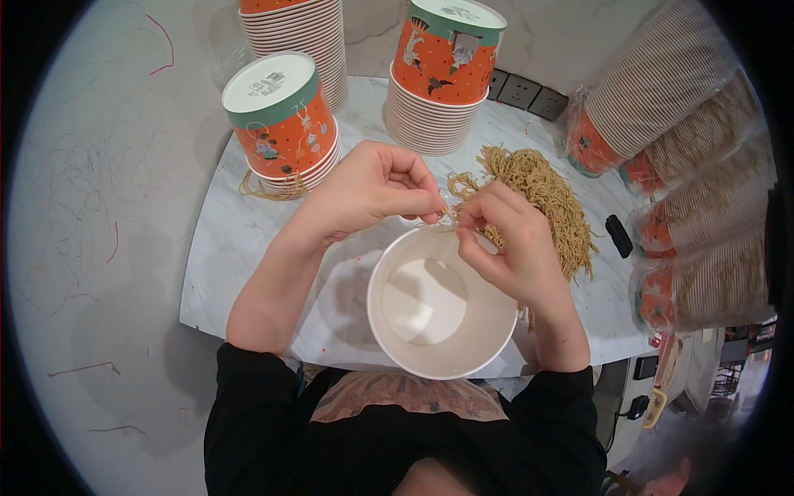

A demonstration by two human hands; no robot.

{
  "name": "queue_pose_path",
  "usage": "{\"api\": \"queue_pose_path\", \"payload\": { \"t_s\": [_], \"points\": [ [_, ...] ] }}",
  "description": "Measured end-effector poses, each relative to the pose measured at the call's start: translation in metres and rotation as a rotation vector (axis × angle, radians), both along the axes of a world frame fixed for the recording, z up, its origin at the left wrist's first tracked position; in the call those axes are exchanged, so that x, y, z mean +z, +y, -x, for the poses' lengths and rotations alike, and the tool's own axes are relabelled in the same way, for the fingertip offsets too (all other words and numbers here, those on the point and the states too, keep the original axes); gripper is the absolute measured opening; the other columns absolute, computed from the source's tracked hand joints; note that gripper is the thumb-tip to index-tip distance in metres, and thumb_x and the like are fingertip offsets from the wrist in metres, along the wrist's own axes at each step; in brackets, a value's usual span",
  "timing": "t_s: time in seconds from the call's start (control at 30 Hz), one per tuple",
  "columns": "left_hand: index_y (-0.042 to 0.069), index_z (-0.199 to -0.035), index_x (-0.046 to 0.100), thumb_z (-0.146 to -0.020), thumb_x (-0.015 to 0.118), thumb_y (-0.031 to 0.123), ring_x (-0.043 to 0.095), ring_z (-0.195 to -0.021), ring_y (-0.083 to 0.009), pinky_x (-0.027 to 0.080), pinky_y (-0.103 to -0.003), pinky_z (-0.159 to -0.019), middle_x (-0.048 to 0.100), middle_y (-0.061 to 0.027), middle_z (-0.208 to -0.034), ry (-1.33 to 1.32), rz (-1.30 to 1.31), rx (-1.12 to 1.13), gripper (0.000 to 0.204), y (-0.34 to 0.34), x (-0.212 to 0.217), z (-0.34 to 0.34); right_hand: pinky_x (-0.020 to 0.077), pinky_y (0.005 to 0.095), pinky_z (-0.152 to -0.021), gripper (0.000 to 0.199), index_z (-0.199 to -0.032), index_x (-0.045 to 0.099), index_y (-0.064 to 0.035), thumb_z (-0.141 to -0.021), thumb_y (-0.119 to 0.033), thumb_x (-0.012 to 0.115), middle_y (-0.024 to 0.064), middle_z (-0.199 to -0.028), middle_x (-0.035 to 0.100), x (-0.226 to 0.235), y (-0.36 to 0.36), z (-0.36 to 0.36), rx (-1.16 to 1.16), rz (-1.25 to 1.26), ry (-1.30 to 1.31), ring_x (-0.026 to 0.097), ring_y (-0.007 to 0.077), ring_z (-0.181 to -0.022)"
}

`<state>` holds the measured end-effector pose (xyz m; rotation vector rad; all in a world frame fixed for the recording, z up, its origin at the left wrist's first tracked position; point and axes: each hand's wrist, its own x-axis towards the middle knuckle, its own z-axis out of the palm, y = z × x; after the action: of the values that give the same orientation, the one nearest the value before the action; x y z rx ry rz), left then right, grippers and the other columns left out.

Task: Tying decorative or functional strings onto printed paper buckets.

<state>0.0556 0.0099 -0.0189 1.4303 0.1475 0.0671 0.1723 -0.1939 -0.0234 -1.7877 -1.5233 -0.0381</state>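
My left hand (385,190) is closed in a pinch, thumb against fingertips, just above the far rim of a white paper tub (389,339). Facing it, my right hand (513,240) pinches too, over the tub's far right rim. A thin tan strand (447,215) shows between the two sets of fingertips; whether it is string or a rubber band I cannot tell. The tub stands upright near the table's front edge, its bare inside facing up. Beyond my right hand lies a heap of similar tan strands (550,202), partly hidden by that hand.
Upside-down stacks of orange and green paper tubs stand at the back, one front left (285,136), another in the middle (451,58). Loose strands (277,188) lie by the left stack. Plastic-wrapped tub stacks (662,78) fill the right, near a small black object (618,236) and wall sockets (519,91).
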Motion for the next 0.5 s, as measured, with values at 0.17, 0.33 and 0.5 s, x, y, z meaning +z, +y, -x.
{"api": "queue_pose_path", "payload": {
  "t_s": [0.17,0.33,0.5],
  "points": [
    [-0.003,-0.087,0.068,-0.086,0.074,0.002,0.072,-0.08,-0.0124,0.057,-0.024,-0.075,0.074,-0.0113,-0.089,-0.023,-0.022,0.005,0.008,0.001,0.001,0.001,0.0527,0.0343,-0.07,0.011,-0.085,0.062,-0.0028,-0.078,-0.003,0.07,0.0097,-0.083,0.058,0.004,-0.001,0.001,0.061,0.047,0.07,0.064,0.0256,-0.079],
    [-0.002,-0.086,0.068,-0.087,0.074,0.004,0.069,-0.078,-0.0102,0.054,-0.023,-0.072,0.072,-0.0062,-0.084,-0.093,-0.13,0.08,0.008,-0.003,-0.001,0.0,0.0527,0.0342,-0.07,0.012,-0.086,0.061,-0.0029,-0.078,-0.002,0.07,0.009,-0.085,0.058,0.004,0.0,0.004,0.12,0.034,0.114,0.064,0.0251,-0.08],
    [-0.001,-0.09,0.064,-0.093,0.069,0.007,0.064,-0.078,-0.0088,0.051,-0.025,-0.07,0.067,-0.0022,-0.085,-0.329,-0.652,0.186,0.01,-0.017,-0.005,0.0,0.0525,0.034,-0.07,0.013,-0.087,0.06,-0.0027,-0.078,-0.001,0.069,0.0084,-0.086,0.059,0.002,0.001,0.002,0.127,0.042,0.081,0.063,0.0246,-0.08]
  ]
}}
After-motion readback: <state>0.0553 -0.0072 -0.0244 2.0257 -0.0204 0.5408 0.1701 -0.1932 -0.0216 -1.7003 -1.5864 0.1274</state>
